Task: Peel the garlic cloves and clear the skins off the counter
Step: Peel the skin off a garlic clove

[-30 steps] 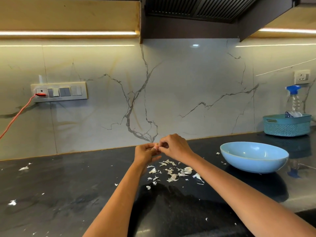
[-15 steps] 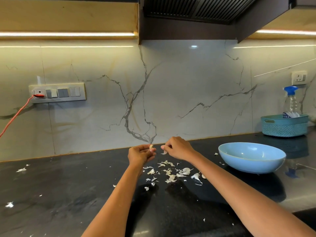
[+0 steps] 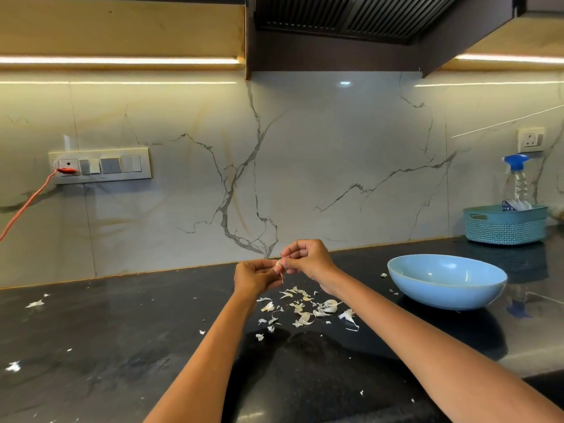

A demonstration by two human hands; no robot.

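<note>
Above the black counter [image 3: 128, 337], my left hand [image 3: 254, 274] holds a small pale garlic clove [image 3: 278, 263] in its curled fingers. My right hand [image 3: 308, 258] meets it from the right and pinches the clove's skin, a thin strip of which hangs down between the hands. Below them lies a scatter of several white garlic skins [image 3: 305, 309] on the counter. A light blue bowl [image 3: 446, 285] stands to the right of the skins.
A teal basket [image 3: 505, 224] holding a spray bottle [image 3: 517, 181] stands at the back right. More skin flakes lie at the far left [image 3: 34, 303]. An orange cable [image 3: 27, 203] runs from the wall switch panel [image 3: 100, 165]. The marble wall backs the counter.
The hands had drawn slightly apart half a second ago; now they are together again at the clove, with a strip of skin hanging below. The view has shifted a little.
</note>
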